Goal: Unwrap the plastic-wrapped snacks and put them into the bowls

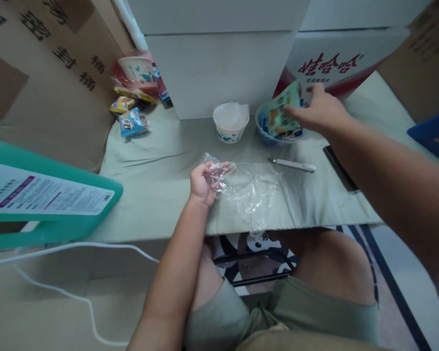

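My left hand (205,183) is closed around a crumpled clear plastic bag (254,195), which trails right across the cloth and over the front edge. My right hand (320,109) has its thumb and fingers on a green snack packet (282,109), which stands tilted above a clear plastic bowl (261,132). More packets, some blue, lie in that bowl under the green one. Just left of it stands a paper cup (230,134) with a blue leaf print and translucent plastic inside. A grey-white utility knife (294,165) lies between the bag and my right forearm.
A dark phone (338,165) lies partly under my right forearm. White boxes (219,73) line the back. At the back left are several small snack packets (133,123) and a wrapped paper cup (137,68). A large green jug (58,195) stands at the left.
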The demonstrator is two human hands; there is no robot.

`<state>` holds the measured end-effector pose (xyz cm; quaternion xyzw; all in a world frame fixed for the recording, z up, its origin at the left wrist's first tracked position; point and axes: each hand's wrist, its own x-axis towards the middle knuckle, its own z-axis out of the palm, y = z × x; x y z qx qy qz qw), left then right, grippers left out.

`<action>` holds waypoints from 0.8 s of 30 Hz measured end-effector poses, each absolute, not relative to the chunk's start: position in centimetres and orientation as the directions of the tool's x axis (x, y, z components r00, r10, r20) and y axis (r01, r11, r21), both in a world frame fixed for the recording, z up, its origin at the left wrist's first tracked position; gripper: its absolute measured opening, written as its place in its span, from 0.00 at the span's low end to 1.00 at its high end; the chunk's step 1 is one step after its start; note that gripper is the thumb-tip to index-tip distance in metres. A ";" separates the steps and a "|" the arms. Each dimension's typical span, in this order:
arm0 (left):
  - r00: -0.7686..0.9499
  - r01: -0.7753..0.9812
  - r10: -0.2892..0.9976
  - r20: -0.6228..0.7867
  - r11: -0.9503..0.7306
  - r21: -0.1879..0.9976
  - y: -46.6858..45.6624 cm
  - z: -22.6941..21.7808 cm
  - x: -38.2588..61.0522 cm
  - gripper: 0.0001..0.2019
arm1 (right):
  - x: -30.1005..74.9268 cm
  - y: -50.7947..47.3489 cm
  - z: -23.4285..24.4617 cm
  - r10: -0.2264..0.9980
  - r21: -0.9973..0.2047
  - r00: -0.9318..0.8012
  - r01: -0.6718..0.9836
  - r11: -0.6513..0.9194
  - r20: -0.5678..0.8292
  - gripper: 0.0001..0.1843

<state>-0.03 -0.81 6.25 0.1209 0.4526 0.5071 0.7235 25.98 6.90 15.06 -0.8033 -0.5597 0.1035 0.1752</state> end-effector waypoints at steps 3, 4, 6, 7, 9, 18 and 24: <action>0.067 -0.621 0.844 -0.533 0.453 0.639 -0.7 6.1 -0.1 0.06 | 25.8 8.8 13.1 0.969 -0.348 0.222 0.921 -0.174 0.103 0.41; 0.066 -0.617 0.846 -0.528 0.451 0.645 -0.7 6.0 -0.2 0.06 | 26.2 9.6 11.9 0.975 -0.369 0.153 0.925 -0.085 0.159 0.38; 0.069 -0.607 0.854 -0.515 0.446 0.658 -0.7 5.8 -0.3 0.06 | 27.5 11.4 9.3 0.965 -0.427 0.033 0.900 0.085 0.261 0.31; 0.070 -0.603 0.858 -0.509 0.443 0.664 -0.7 5.7 -0.3 0.06 | 28.2 12.5 8.1 0.955 -0.456 0.000 0.878 0.143 0.298 0.28; 0.069 -0.597 0.860 -0.506 0.442 0.669 -0.7 5.6 -0.4 0.06 | 29.2 14.6 6.0 0.955 -0.488 -0.004 0.859 0.155 0.297 0.25; 0.061 -0.601 0.857 -0.512 0.441 0.667 -0.7 6.0 -0.3 0.07 | 26.2 11.7 9.0 0.946 -0.392 0.103 0.919 0.028 0.307 0.36; 0.032 -0.566 0.878 -0.477 0.409 0.716 -0.7 5.4 -0.6 0.08 | 23.8 -2.8 9.8 0.778 -0.446 -0.155 0.745 0.496 0.608 0.13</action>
